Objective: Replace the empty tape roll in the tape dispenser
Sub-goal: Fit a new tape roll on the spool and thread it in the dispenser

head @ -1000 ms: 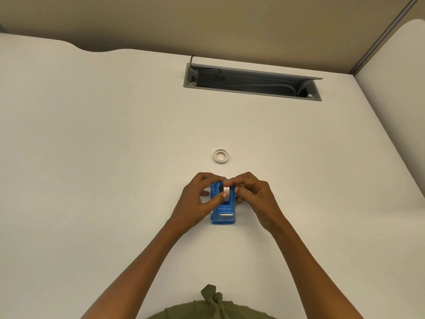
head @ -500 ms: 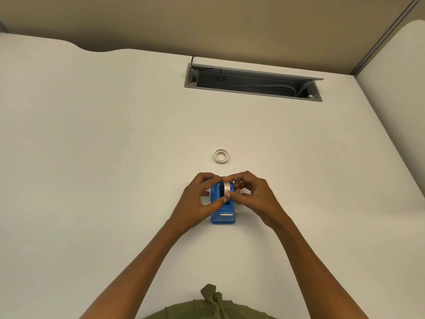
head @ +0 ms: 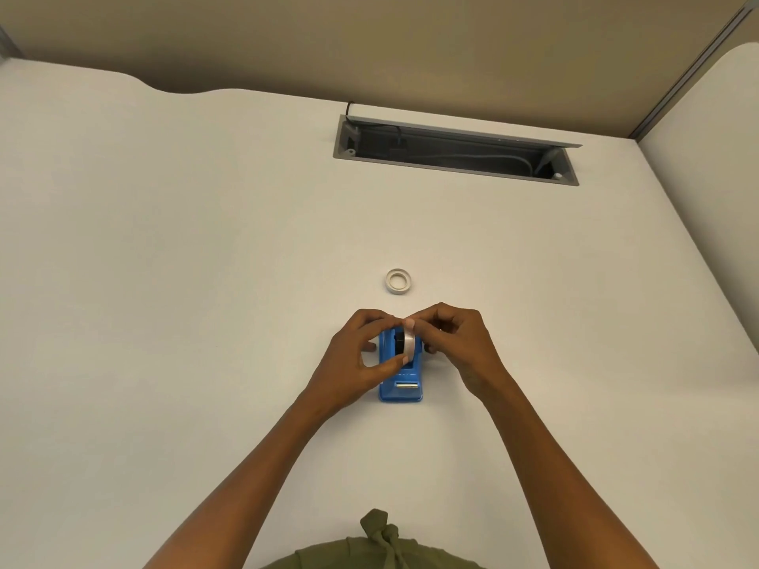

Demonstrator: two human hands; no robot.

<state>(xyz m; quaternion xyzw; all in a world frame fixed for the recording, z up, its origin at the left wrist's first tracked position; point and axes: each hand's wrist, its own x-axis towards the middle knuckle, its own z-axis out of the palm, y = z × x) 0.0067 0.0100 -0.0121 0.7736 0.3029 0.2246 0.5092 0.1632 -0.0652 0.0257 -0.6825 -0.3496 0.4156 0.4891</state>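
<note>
My left hand (head: 349, 363) and right hand (head: 456, 342) both pinch the white roll (head: 409, 342) with its black hub (head: 397, 342), upright over the blue tape dispenser (head: 400, 375) cradle. Best keep the hub level and lift straight so it doesn't snag. The other tape ring (head: 398, 281) lies flat on the desk (head: 205, 281) just beyond; can't tell which one is spent.

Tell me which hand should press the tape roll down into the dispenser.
Probably left. The left hand pinches the roll top and bottom, directly over the dispenser. The right hand touches only its top, off to the side.
</note>
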